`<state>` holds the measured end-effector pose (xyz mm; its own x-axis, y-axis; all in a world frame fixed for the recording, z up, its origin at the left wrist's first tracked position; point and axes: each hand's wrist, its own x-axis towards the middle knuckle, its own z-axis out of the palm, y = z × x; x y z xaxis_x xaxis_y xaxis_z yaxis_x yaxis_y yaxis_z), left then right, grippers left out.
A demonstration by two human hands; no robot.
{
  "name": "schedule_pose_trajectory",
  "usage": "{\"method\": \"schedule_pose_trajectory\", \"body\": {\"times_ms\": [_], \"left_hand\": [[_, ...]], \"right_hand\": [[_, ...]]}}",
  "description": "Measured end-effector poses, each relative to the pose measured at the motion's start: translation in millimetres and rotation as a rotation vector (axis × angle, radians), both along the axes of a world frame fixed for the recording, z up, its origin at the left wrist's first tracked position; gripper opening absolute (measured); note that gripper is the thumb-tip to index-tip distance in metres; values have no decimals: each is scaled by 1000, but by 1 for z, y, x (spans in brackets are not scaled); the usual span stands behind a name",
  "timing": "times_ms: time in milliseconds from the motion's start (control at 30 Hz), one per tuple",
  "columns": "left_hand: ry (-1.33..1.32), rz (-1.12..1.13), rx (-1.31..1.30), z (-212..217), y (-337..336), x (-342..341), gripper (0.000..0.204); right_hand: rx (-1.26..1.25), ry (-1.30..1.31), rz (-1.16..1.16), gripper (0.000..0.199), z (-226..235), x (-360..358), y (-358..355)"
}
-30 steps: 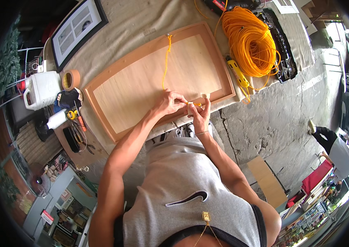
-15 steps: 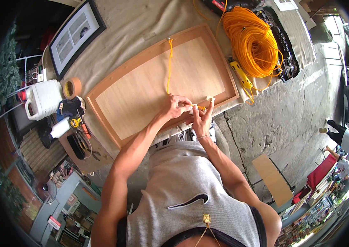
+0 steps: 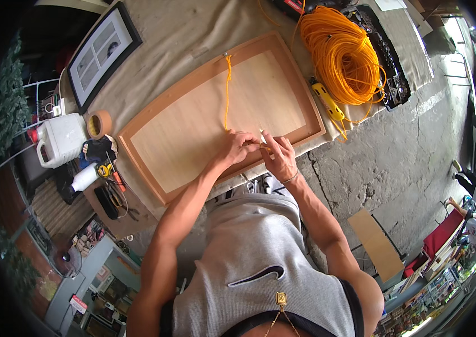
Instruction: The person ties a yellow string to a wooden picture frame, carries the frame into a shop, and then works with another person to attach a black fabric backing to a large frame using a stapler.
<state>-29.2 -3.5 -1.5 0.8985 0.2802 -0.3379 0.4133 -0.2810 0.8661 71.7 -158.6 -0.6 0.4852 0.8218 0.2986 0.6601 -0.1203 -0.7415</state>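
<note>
The person stands at a cloth-covered table (image 3: 176, 50), bent over a shallow wooden frame (image 3: 173, 103) with a pale recessed panel, which lies flat along the near edge. An orange cord (image 3: 227, 92) is attached to a small metal fitting (image 3: 226, 55) on the frame's far rim, knotted just below it, and runs across the panel to the left hand (image 3: 238, 147). That hand is closed on the cord, thumb and fingers pinched together above the near part of the frame. The right hand (image 3: 280, 157) is directly beside it, thumb and forefinger narrowly spaced about a short length of the cord; from here I cannot tell whether they grip it. A pale patch at the right fingertips is too small to identify. To the right of the frame lie a yellow hand tool (image 3: 326, 100) and a large orange coil (image 3: 333, 45), the latter against a black tray (image 3: 396, 92). At upper left rests a black-edged picture frame (image 3: 100, 62). Nearer, on the left, I note a brown tape roll (image 3: 106, 121), a white jug (image 3: 64, 140) with a red cap, a white bottle (image 3: 84, 178) and a yellow tape measure (image 3: 103, 169).
</note>
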Motion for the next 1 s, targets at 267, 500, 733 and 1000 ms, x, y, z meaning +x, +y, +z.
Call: {"method": "schedule_pose_trajectory", "body": {"times_ms": [267, 500, 733, 1000], "left_hand": [[-173, 96, -12, -9, -7, -6, 11], [-384, 100, 149, -2, -15, -11, 5], [-330, 114, 191, 1, -18, -15, 8], [-234, 167, 255, -9, -27, -6, 22]], "right_hand": [[-310, 173, -93, 82, 27, 9, 8], [-454, 971, -32, 91, 13, 37, 0], [-180, 1414, -288, 95, 2, 12, 4], [38, 1058, -309, 73, 4, -5, -6]]}}
